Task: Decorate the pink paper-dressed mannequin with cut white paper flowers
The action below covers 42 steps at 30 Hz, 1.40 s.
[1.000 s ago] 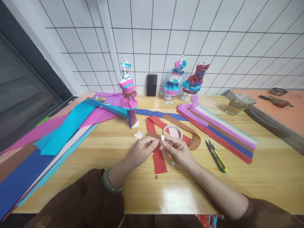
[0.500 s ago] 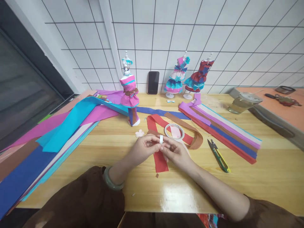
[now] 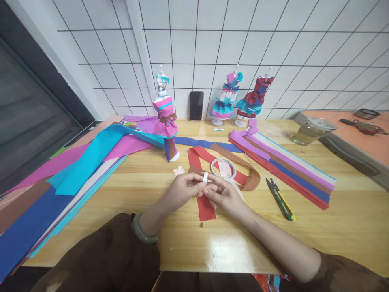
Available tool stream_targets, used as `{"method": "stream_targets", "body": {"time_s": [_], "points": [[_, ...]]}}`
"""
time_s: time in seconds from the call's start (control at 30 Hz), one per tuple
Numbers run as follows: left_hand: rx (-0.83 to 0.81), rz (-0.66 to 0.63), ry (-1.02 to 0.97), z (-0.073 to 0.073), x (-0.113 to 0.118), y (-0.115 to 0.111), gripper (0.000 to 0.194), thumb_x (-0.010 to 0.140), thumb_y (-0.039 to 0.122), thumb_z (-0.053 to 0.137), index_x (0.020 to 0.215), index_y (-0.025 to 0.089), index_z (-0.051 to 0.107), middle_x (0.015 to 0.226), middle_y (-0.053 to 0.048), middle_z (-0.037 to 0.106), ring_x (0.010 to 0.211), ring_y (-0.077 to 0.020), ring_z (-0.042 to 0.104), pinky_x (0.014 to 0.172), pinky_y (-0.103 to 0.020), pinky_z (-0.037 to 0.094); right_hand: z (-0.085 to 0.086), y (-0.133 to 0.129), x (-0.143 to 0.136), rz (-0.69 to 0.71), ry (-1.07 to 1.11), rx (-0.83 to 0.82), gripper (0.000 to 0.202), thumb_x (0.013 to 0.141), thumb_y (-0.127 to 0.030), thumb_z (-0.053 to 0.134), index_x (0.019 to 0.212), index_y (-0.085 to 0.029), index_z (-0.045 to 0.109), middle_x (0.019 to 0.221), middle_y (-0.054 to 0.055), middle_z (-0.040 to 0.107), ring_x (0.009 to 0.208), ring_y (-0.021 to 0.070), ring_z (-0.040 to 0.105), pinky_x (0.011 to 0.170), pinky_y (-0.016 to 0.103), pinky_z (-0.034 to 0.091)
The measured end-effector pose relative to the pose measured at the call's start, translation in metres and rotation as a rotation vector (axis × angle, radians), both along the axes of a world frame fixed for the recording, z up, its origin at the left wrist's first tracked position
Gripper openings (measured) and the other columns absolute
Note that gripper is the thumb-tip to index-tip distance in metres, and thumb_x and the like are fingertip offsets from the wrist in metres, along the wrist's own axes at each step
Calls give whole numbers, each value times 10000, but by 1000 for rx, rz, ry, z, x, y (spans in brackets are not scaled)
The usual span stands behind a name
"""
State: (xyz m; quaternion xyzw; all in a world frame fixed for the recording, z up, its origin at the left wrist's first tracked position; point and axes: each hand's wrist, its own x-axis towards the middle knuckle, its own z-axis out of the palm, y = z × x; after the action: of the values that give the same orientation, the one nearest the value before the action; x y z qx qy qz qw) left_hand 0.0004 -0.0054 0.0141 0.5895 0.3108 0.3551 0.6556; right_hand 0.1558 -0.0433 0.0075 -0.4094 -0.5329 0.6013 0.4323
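Note:
A small white strip (image 3: 206,177), perhaps tape or paper, stands upright between my fingertips at the middle of the table. My left hand (image 3: 187,185) pinches it from the left, thumb and index finger close together. From the other side my right hand (image 3: 223,194) meets it, with its fingers curled and its thumb near the left thumb. What lies behind the fingertips is hidden. A red crepe paper strip (image 3: 207,209) passes beneath my hands. Just beyond the right hand lies a tape roll (image 3: 213,161) with a pink paper piece (image 3: 225,169) inside its ring. A pale petal-shaped piece (image 3: 178,170) rests left of them.
A dressed mini mannequin (image 3: 165,117) stands ahead, with two more mannequins (image 3: 225,101) by the wall and a phone (image 3: 196,106) between. Colored paper strips (image 3: 88,160) spread left, others (image 3: 291,170) right. Thread snips (image 3: 280,199) lie at right, near a lidded glass container (image 3: 313,132).
The white strip has shifted very slightly left and tilted a little between the fingertips. My hands stay almost in the same place.

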Motion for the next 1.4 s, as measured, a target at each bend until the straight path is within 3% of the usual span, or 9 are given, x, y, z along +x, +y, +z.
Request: {"method": "stream_targets", "body": {"time_s": [0.17,0.3,0.43,0.53,0.6,0.7,0.77,1.03,1.4], "points": [[-18,-6,15,1,0,1,247,698,295,650,851,103,626,682,-21,585,592,-87,519,603,-235,434,1,1,2,-16,-5,-3,602,750,-375,627,1278,-180,411,611,-30,602,373,46,406,390,191,343],[25,4,37,-1,-1,1,201,713,300,632,772,108,614,610,0,554,563,-87,513,576,-228,425,-2,2,2,12,-6,-14,583,747,-393,624,1248,-187,407,691,-5,635,372,45,415,379,192,344],[49,38,64,-2,-1,2,189,739,296,603,792,114,606,668,-26,611,617,-109,557,606,-240,443,-5,3,2,-97,-133,-7,398,748,-424,606,1027,-165,491,574,-37,575,355,51,385,347,186,329],[61,115,110,-2,-1,3,173,727,286,609,773,120,608,743,-42,638,671,-114,570,630,-236,449,-3,1,5,-275,-284,184,222,794,-379,564,872,-179,505,534,-53,481,421,71,414,397,198,353],[40,116,130,-2,0,2,172,730,283,600,780,119,610,747,-46,641,671,-115,569,625,-235,449,-1,0,8,-340,-414,411,139,822,-313,534,875,-184,536,639,-5,532,538,105,487,493,235,414],[40,105,137,-2,1,1,157,720,266,605,779,120,611,730,-38,634,660,-115,563,619,-237,446,2,0,12,-304,-603,716,152,841,-220,501,965,-202,587,854,70,593,753,163,562,642,295,471],[58,102,140,-3,2,0,141,713,252,611,764,121,609,706,-26,618,648,-111,554,617,-234,441,2,1,14,-253,-691,832,201,846,-178,488,1014,-208,593,914,83,593,831,170,569,692,300,481],[217,118,226,-9,1,-3,131,734,245,584,746,124,633,737,-25,591,689,-118,550,640,-218,438,-2,4,18,-199,-885,989,214,860,-159,470,1037,-173,590,910,84,604,799,144,574,667,262,485],[233,90,290,-13,0,-4,145,746,271,574,752,145,647,724,-23,598,691,-116,541,629,-215,432,8,1,22,-117,-1238,1203,242,902,-180,400,1027,-97,590,788,101,626,684,161,559,570,269,440]]}}
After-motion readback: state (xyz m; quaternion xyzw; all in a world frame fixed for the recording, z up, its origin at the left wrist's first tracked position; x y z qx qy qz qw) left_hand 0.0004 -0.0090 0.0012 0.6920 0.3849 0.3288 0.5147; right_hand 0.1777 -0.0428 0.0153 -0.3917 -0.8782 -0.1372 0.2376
